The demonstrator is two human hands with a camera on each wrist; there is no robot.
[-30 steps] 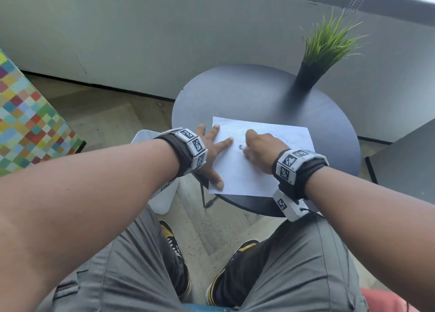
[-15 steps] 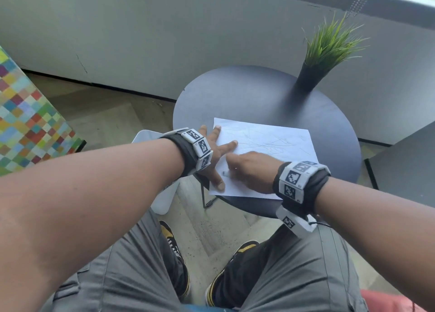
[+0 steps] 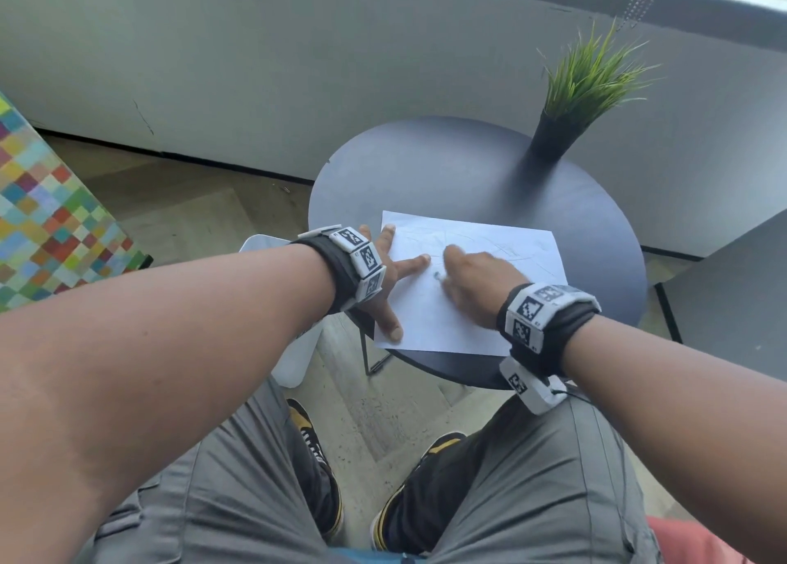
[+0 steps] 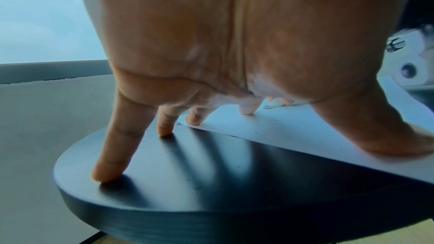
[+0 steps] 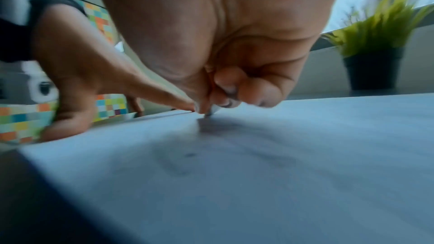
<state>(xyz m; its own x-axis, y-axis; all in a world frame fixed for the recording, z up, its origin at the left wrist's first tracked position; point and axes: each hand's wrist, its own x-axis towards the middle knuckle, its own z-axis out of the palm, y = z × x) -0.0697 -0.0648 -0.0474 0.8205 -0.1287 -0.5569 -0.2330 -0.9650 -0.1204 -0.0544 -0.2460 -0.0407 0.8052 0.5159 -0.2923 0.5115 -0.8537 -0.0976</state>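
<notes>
A white sheet of paper (image 3: 426, 320) with faint pencil lines lies on the near side of a round dark table (image 3: 468, 171). My left hand (image 3: 387, 282) is spread flat at the sheet's left edge. Its thumb and two fingers press the paper (image 4: 293, 136); the other fingertips rest on the table (image 4: 187, 183). My right hand (image 3: 472, 282) is over the sheet's middle left, fingers curled. It pinches a small pale stub (image 5: 212, 111) whose tip touches the paper (image 5: 281, 155). The stub (image 3: 437, 274) peeks out just left of the knuckles. What the stub is cannot be told.
A potted grass plant (image 3: 583, 90) stands at the table's far right edge. A checkered multicoloured block (image 3: 47, 223) is on the floor at left, and a white seat (image 3: 294, 350) sits under my left forearm. A dark surface (image 3: 732, 308) lies to the right. My knees are below the table's near edge.
My right hand slid down-left across the paper toward the left thumb, then back up to the middle left. The left hand stayed pressed in place.
</notes>
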